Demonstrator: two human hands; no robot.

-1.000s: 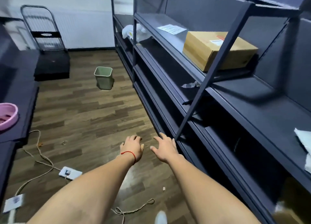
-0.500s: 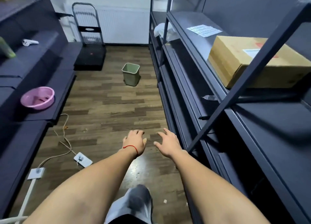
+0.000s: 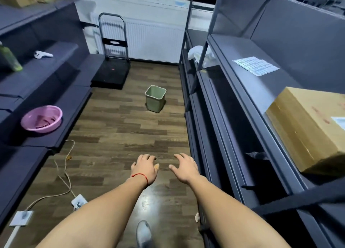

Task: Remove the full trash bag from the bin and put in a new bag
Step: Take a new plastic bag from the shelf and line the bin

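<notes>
While the person stands partway down the aisle, this is how it looks from beside them.

Bin: the small pale-green square plastic bin [image 3: 155, 98] stands upright on the wood-plank floor [image 3: 119, 136], well ahead of both hands and just left of the tall dark-grey metal shelving rack [image 3: 220, 106].

Left hand: the left hand [image 3: 144, 168], a red string at its wrist, hovers palm down with fingers loosely spread, grasping nothing, well short of the bin.

Right hand: the right hand [image 3: 184, 168] is beside it, likewise slack and empty, nearer the rack than the bin.

Step in hand: I judge it to be the walk up to the bin; nothing is touched yet.

Doing it well: step past the tan cord [image 3: 65, 165] trailing on the floor left of the bin's line, stop close beside the bin, crouch, and take any bag edge at the rim with both hands so it lifts straight up.

Near the bin: the black folding platform cart [image 3: 112, 68] sits behind and left of it; the pink plastic basin [image 3: 41, 121] rests on a low shelf far to its left.

Hard to make out: from here the bin's inside looks bare, and I cannot tell whether a liner sits in it.

Hidden: no fresh bag shows plainly; the crumpled white plastic [image 3: 200, 56] on the rack, behind and right of the bin, may be one, but I cannot say.

Cut off: only the toe of a grey shoe [image 3: 143, 233] shows.
</notes>
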